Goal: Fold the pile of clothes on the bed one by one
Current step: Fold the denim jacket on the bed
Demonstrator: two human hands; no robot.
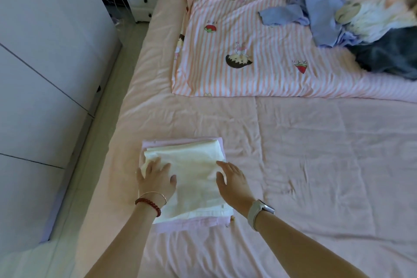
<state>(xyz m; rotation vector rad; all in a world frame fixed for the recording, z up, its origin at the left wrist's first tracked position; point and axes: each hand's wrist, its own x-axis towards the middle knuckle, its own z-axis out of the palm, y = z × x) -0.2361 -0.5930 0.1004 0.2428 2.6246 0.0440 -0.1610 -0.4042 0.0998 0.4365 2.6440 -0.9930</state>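
Head: hands (155,178) (232,182) flat on folded cloth (194,178).

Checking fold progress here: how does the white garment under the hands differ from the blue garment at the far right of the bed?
The white garment is folded flat into a rectangle; the blue garment lies crumpled. The white one tops a neat stack near the person, the blue one sits in a far heap. Both lie on the bed.

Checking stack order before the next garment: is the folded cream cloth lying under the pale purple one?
No, the folded cream cloth lies on top of the pale purple folded cloth.
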